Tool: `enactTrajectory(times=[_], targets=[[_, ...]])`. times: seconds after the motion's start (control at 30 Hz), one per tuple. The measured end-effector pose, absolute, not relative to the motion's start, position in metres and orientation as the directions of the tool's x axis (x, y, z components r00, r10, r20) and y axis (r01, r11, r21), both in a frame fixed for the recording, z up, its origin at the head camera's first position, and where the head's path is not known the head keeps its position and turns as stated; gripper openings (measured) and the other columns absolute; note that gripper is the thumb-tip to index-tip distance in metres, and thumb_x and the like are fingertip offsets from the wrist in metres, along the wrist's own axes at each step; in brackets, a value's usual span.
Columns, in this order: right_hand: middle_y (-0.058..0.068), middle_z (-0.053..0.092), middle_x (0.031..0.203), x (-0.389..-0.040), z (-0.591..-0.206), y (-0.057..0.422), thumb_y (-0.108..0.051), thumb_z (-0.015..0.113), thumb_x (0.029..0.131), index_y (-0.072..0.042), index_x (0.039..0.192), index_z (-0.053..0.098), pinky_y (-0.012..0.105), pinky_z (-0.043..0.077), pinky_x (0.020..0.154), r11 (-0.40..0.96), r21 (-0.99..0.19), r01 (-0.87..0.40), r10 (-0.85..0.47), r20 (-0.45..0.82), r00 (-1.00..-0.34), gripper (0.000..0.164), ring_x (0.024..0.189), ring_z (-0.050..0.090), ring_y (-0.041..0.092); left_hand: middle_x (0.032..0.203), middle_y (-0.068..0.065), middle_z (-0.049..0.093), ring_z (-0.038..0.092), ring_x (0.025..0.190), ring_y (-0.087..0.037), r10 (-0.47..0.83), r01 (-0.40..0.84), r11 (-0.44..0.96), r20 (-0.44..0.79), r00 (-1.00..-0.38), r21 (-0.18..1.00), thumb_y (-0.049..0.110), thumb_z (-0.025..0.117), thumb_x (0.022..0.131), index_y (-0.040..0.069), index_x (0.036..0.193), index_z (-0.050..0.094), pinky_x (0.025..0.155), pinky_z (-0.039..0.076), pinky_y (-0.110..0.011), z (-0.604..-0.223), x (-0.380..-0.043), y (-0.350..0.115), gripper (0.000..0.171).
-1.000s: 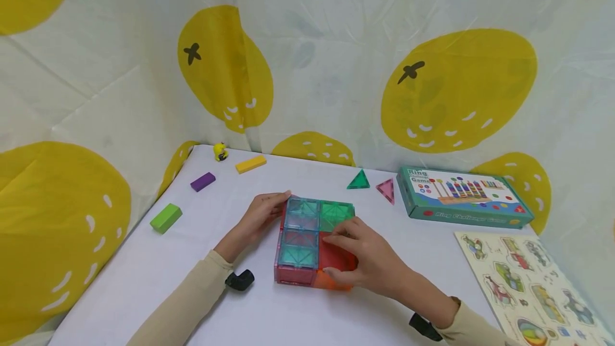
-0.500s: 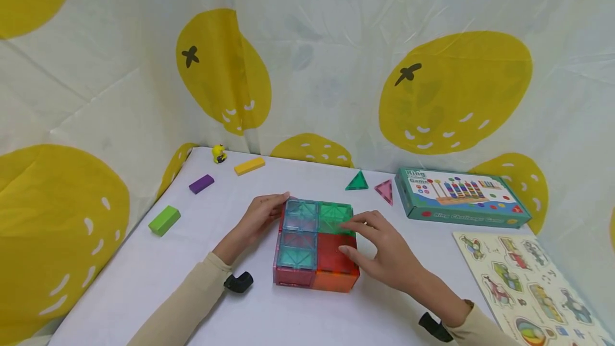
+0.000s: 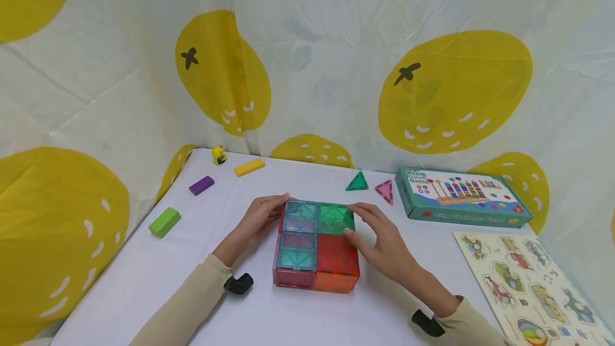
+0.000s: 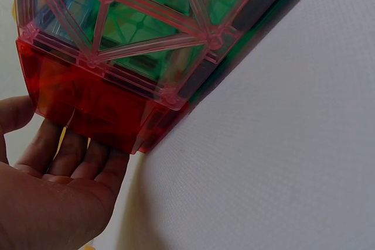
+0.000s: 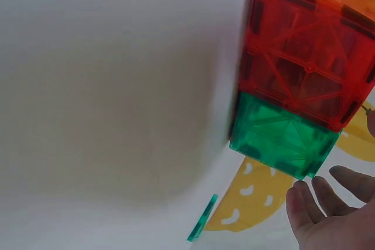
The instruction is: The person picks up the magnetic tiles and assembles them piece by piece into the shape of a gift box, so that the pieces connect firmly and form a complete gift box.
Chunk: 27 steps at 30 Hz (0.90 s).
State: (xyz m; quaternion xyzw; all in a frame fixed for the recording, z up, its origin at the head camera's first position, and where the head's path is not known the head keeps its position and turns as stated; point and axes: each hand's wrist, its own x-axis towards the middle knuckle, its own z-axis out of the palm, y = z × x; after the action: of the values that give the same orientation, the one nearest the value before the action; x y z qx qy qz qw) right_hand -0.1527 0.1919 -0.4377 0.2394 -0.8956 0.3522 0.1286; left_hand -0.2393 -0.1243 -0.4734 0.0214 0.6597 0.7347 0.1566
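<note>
A low box of translucent magnetic tiles [image 3: 316, 244] stands on the white table in the head view. On top are two light-blue tiles [image 3: 298, 252], a green tile [image 3: 334, 219] and a red tile [image 3: 338, 254]. An orange tile [image 3: 333, 283] and a pink one form the front. My left hand [image 3: 252, 224] rests along the box's far left side; the left wrist view shows its fingers extended against a red side tile [image 4: 88, 100]. My right hand [image 3: 386, 242] is at the right side, fingertips at the green tile's edge, with the thumb beside the red tile.
Behind lie a green triangle tile [image 3: 357, 181] and a pink triangle tile [image 3: 385, 191]. A Ring Challenge Game box [image 3: 461, 199] and a picture puzzle board [image 3: 523, 279] lie right. Green [image 3: 164, 222], purple [image 3: 202, 185] and yellow blocks [image 3: 249, 167], plus a small yellow figure [image 3: 219, 155], are left.
My right hand has moved back and right, off the red top tile to the box's right edge, uncovering the red and orange tiles. My left hand stays in place.
</note>
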Motion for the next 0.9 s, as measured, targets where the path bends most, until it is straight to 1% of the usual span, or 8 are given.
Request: enactTrajectory(times=[0.13,0.27,0.4,0.53,0.63,0.77,0.83,0.9], targets=[[0.005,0.057,0.147,-0.162,-0.438,0.192,-0.025,0.074,0.102,-0.011,0.149,0.06,0.057,0.056,0.096,0.606,-0.608,-0.513,-0.31,0.413,-0.856,0.051,0.135,0.054,0.026,0.122,-0.01,0.074,0.068,0.111,-0.022,0.263,-0.199,-0.082,-0.171,-0.949,0.977,0.04,0.066,0.106,-0.001,0.128,0.074,0.109,0.047,-0.042,-0.474,-0.239,-0.125,0.047],[0.004,0.061,0.144,-0.172,-0.439,0.19,-0.026,0.071,0.104,-0.012,0.147,0.061,0.055,0.056,0.098,0.583,-0.65,-0.487,-0.284,0.398,-0.872,0.047,0.131,0.057,0.024,0.12,-0.009,0.074,0.068,0.109,-0.022,0.263,-0.192,-0.085,-0.163,-0.951,0.978,0.04,0.066,0.106,-0.001,0.127,0.075,0.107,0.049,-0.04,-0.475,-0.239,-0.125,0.047],[0.008,0.064,0.141,-0.181,-0.443,0.188,-0.024,0.068,0.106,-0.009,0.145,0.062,0.055,0.055,0.099,0.545,-0.705,-0.453,-0.265,0.368,-0.891,0.043,0.127,0.061,0.025,0.118,-0.009,0.075,0.068,0.108,-0.022,0.27,-0.183,-0.093,-0.152,-0.951,0.979,0.039,0.066,0.106,-0.001,0.126,0.075,0.104,0.05,-0.038,-0.476,-0.239,-0.124,0.046],[0.007,0.065,0.139,-0.186,-0.451,0.187,-0.025,0.064,0.108,-0.006,0.144,0.063,0.055,0.054,0.101,0.518,-0.746,-0.419,-0.253,0.334,-0.908,0.04,0.124,0.063,0.026,0.119,-0.009,0.075,0.068,0.109,-0.022,0.272,-0.185,-0.097,-0.153,-0.95,0.978,0.039,0.066,0.106,-0.001,0.125,0.075,0.106,0.049,-0.04,-0.477,-0.238,-0.124,0.046],[0.006,0.066,0.139,-0.19,-0.454,0.188,-0.026,0.06,0.11,-0.006,0.143,0.064,0.055,0.052,0.103,0.515,-0.751,-0.413,-0.251,0.329,-0.91,0.038,0.126,0.061,0.025,0.121,-0.009,0.074,0.068,0.11,-0.022,0.264,-0.19,-0.098,-0.158,-0.951,0.977,0.038,0.067,0.106,-0.001,0.125,0.076,0.108,0.048,-0.041,-0.478,-0.238,-0.123,0.045],[0.009,0.069,0.134,-0.203,-0.453,0.194,-0.025,0.053,0.113,-0.004,0.14,0.066,0.057,0.051,0.104,0.514,-0.745,-0.424,-0.234,0.354,-0.905,0.037,0.125,0.062,0.027,0.123,-0.009,0.074,0.068,0.111,-0.022,0.263,-0.189,-0.096,-0.158,-0.952,0.977,0.039,0.067,0.105,-0.001,0.125,0.076,0.108,0.048,-0.041,-0.478,-0.24,-0.124,0.045],[0.011,0.07,0.132,-0.214,-0.454,0.199,-0.025,0.052,0.113,-0.004,0.138,0.067,0.056,0.052,0.102,0.53,-0.728,-0.436,-0.221,0.378,-0.899,0.036,0.122,0.064,0.027,0.123,-0.01,0.074,0.068,0.111,-0.023,0.267,-0.189,-0.096,-0.157,-0.951,0.977,0.038,0.067,0.105,-0.001,0.125,0.076,0.107,0.048,-0.041,-0.478,-0.24,-0.124,0.045],[0.014,0.071,0.129,-0.227,-0.457,0.204,-0.024,0.054,0.113,-0.003,0.136,0.069,0.056,0.054,0.099,0.555,-0.696,-0.455,-0.22,0.405,-0.887,0.034,0.119,0.065,0.029,0.122,-0.01,0.074,0.068,0.11,-0.023,0.273,-0.188,-0.096,-0.155,-0.949,0.978,0.039,0.067,0.106,-0.001,0.125,0.076,0.106,0.048,-0.041,-0.478,-0.241,-0.124,0.045]])
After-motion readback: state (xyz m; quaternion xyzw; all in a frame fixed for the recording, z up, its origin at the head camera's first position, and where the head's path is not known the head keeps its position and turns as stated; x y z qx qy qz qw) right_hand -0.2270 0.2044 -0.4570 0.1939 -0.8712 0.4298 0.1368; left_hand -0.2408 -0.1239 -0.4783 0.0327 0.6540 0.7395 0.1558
